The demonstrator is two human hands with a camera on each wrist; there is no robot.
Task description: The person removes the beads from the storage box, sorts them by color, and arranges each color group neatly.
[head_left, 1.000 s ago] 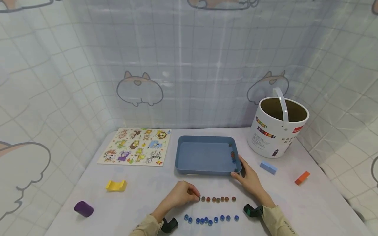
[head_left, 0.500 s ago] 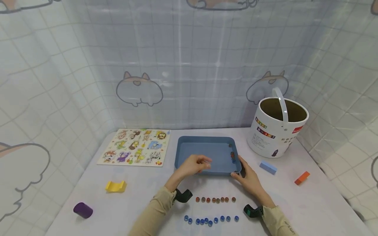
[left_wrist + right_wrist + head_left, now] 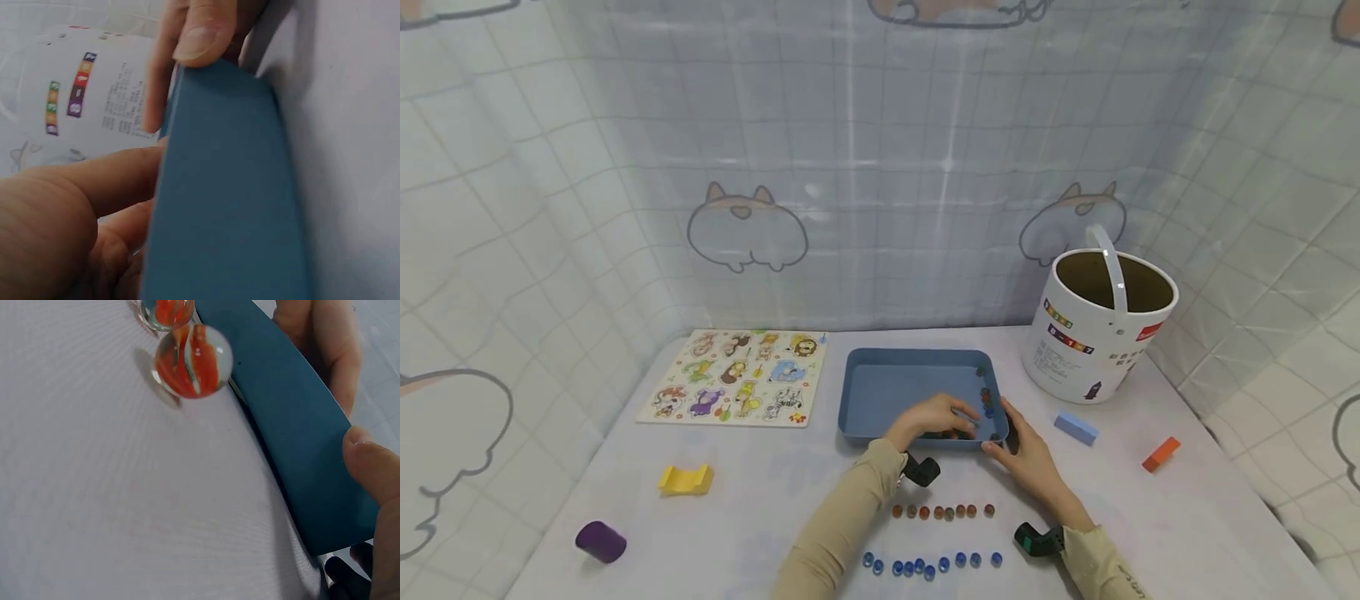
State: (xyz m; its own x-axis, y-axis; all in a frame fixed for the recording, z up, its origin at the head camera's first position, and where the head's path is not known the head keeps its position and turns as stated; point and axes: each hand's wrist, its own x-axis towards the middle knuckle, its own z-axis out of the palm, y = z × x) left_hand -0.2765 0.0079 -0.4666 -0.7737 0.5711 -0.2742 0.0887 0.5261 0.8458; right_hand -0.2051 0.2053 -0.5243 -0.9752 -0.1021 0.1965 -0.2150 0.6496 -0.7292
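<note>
My left hand (image 3: 936, 417) reaches over the front wall of the blue tray (image 3: 895, 392), its fingers loosely bent above reddish marbles (image 3: 951, 434) lying inside. In the left wrist view, the tray wall hides the fingertips of that hand (image 3: 69, 212). My right hand (image 3: 1026, 454) holds the tray's front right corner, thumb (image 3: 369, 459) against the front wall. More marbles (image 3: 987, 398) lie along the right inner wall. On the table, in front of the tray, stand a row of reddish marbles (image 3: 938, 512) and, nearer me, an uneven row of blue marbles (image 3: 920, 566).
Behind the right hand stands a white bucket (image 3: 1093, 333) with a handle. Blue (image 3: 1077, 427) and orange (image 3: 1161, 454) blocks lie at right. An animal puzzle board (image 3: 737, 379), a yellow block (image 3: 686, 480) and a purple cylinder (image 3: 601, 542) are at left.
My left hand has let go of a marble at the left end of the reddish row and moved up and right into the tray. My right hand stays at the corner.
</note>
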